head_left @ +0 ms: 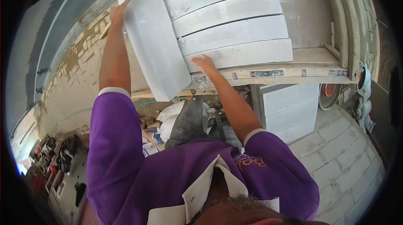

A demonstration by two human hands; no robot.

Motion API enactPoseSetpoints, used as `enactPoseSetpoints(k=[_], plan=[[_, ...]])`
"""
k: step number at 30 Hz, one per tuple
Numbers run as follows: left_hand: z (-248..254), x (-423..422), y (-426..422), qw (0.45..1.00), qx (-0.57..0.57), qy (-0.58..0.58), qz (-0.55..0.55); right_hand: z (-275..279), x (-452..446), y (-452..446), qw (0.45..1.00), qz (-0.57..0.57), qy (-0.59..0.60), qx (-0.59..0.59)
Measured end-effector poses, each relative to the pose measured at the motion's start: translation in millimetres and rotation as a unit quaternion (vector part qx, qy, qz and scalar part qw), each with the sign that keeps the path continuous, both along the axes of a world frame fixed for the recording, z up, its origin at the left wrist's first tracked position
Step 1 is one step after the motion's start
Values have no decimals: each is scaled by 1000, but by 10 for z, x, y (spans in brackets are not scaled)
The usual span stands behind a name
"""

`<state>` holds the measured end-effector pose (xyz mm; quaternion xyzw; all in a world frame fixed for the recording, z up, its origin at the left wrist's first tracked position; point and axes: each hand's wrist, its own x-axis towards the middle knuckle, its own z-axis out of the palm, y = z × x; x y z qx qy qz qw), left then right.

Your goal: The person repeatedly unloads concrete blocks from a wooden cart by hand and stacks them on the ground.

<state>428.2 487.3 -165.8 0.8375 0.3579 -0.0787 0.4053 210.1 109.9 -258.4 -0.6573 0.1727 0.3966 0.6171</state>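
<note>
A long white block (153, 42) lies tilted across the left end of a wooden bench, set crosswise to the other blocks. My left hand (119, 12) is on its far left edge, fingers against the side and top near the upper corner. Several white blocks (235, 32) lie side by side in a row to the right of it. My right hand (202, 62) rests at the near side of the nearest block in the row, close to the tilted block, with its fingers bent; what they hold, if anything, is unclear.
The bench's wooden edge (268, 74) runs below the blocks, with upright posts (348, 23) at the right. More white blocks (290, 109) are stacked under it. White sacks (170, 114) and rubble lie by my legs. Assorted items (54, 158) are at lower left.
</note>
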Motion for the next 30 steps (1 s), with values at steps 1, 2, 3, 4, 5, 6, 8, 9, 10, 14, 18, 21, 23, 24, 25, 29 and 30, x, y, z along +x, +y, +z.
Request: enactPoseSetpoints(k=[1, 2, 3, 4, 5, 6, 8, 9, 10, 14, 18, 21, 23, 24, 25, 29, 30], plan=[[-238, 87, 59, 973, -175, -142, -47, -111, 0, 191, 1000, -11, 15, 9], [-315, 249, 94, 972, -216, -86, -41, -409, -56, 394, 999, 8, 38, -30], [-403, 405, 131, 966, -254, -26, -35, -484, -38, 517, 986, 78, -50, -140], [-483, 546, 165, 957, -285, 35, -31, -655, -69, 645, 983, 79, -25, -163], [-501, 587, 223, 969, -239, 38, -46, -740, -47, 723, 983, 93, -5, -157], [-367, 544, 97, 967, -252, 27, -11, -589, 28, 734, 988, 92, 40, -119], [-354, 583, 119, 972, -232, 33, -11, -553, 79, 834, 987, 87, 55, -120], [-378, 552, 138, 978, -206, 31, -8, -545, 91, 871, 987, 87, 61, -117], [-419, 539, 87, 978, -206, 36, -7, -548, 123, 870, 987, 88, 66, -116], [-483, 571, 128, 962, -267, 57, 25, -586, 279, 1030, 992, 36, 51, -111], [-731, 573, 310, 974, -211, -15, 79, -969, 374, 1246, 984, -53, 163, 40], [-418, 478, 67, 974, -212, -62, 46, -1049, 356, 1322, 987, -78, 133, 40], [-266, 392, 41, 982, -175, -47, 57, -894, 319, 1298, 988, -64, 136, 42], [-205, 368, 23, 984, -156, -66, 55, -828, 346, 1244, 988, -58, 139, 30], [-152, 325, 22, 986, -138, -81, 53, -773, 375, 1189, 988, -55, 141, 34], [433, -178, 221, 976, -147, -152, 58, -760, 388, 1025, 949, -81, 239, 189], [667, -358, 192, 973, -128, -184, 56, -880, 381, 1055, 943, -60, 246, 214]])
